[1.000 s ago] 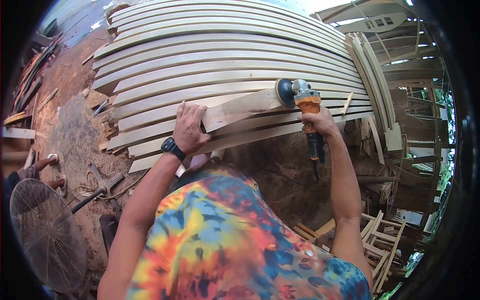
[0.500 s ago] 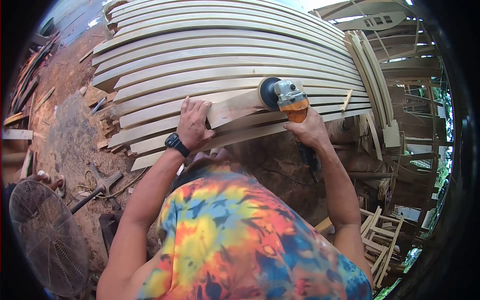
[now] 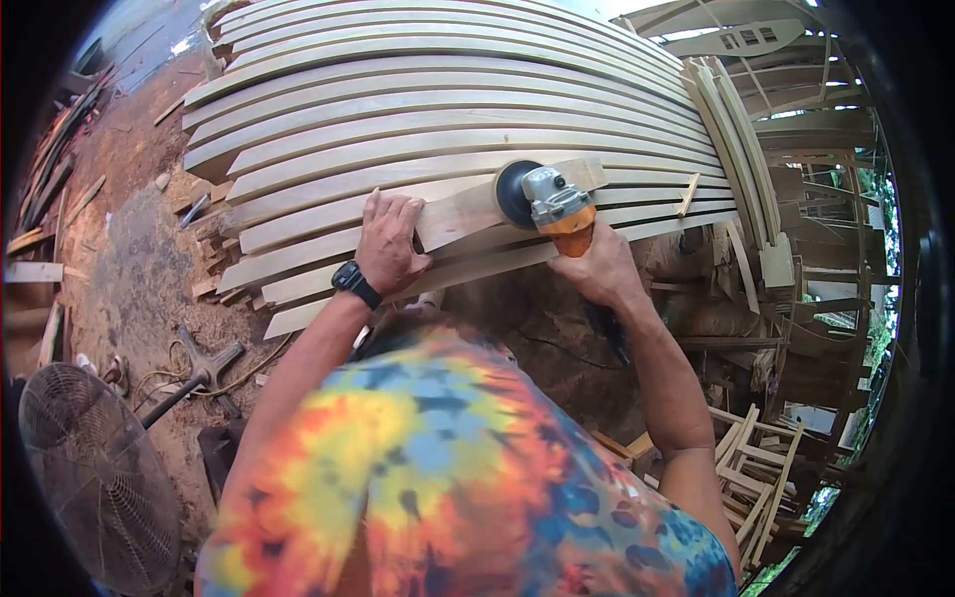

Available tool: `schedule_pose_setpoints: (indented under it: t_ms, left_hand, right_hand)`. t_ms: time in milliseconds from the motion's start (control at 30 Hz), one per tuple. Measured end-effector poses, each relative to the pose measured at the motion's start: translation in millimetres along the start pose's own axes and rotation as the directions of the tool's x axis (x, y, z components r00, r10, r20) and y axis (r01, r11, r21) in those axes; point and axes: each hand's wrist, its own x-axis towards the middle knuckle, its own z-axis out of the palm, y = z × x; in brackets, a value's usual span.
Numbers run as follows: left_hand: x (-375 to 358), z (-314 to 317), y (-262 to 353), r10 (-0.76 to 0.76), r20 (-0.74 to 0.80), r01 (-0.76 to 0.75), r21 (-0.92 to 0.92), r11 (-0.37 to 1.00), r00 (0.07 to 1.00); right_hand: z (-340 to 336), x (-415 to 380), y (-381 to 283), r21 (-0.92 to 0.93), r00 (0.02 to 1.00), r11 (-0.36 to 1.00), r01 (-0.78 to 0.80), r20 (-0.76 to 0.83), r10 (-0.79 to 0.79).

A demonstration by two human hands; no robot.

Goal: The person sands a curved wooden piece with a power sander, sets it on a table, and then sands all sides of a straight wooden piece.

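My right hand (image 3: 603, 267) is wrapped around the orange and grey body of an angle grinder (image 3: 565, 211). The grinder's dark round disc (image 3: 515, 194) rests against the face of a short, wide wooden board (image 3: 460, 211), whose right part lies behind the tool. At the board's left end, my left hand (image 3: 390, 239) grips it, fingers over the top and thumb lower down. Beneath the board lies a row of long pale wooden slats (image 3: 398, 117), set side by side with narrow gaps.
A small wood strip (image 3: 688, 195) lies across the slats at right, near stacked upright boards (image 3: 741, 159). At lower left stands a caged fan (image 3: 99, 478), with a metal base (image 3: 206, 366) close by. Wood scraps (image 3: 761, 468) pile up at lower right.
The grinder and my right hand have shifted left along the board, uncovering its right end. My left hand stays at the board's left end.
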Motion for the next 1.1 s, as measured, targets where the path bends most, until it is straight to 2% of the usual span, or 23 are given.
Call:
schedule_pose_setpoints:
  t_ms: [133,333,600,700,800,833,933,1100]
  left_hand:
    - [0,0,-2,0.005,-0.008,-0.005,0.010,1.000,1.000]
    - [2,-1,0,-0.001,-0.001,0.001,0.001,1.000,1.000]
    - [1,-2,1,0.016,-0.026,-0.016,0.004,1.000,1.000]
    - [0,-1,-1,0.021,-0.023,-0.021,0.002,1.000,1.000]
    - [1,-4,1,0.001,0.004,-0.001,0.003,1.000,1.000]
    - [0,-3,1,0.001,0.002,-0.001,0.004,1.000,1.000]
    - [1,-3,1,-0.016,-0.002,0.016,0.026,1.000,1.000]
    - [0,-4,2,-0.012,-0.010,0.013,0.033,0.999,1.000]
  right_hand:
    - [6,-8,-12,-0.031,1.000,1.000,0.002,-0.006,-0.003]
    - [7,-13,-18,-0.035,0.997,0.998,-0.045,0.063,0.047]
    - [-19,1,36,0.053,0.999,0.998,-0.034,-0.014,0.035]
    - [-37,11,57,0.322,0.977,0.923,-0.212,0.105,0.188]
    - [-42,28,107,0.409,0.992,0.904,-0.127,0.054,0.115]
    - [-48,32,117,0.467,0.974,0.856,-0.223,0.140,0.178]
    - [-52,44,137,0.543,0.958,0.789,-0.288,0.173,0.231]
    - [-52,56,139,0.598,0.964,0.757,-0.265,0.151,0.218]
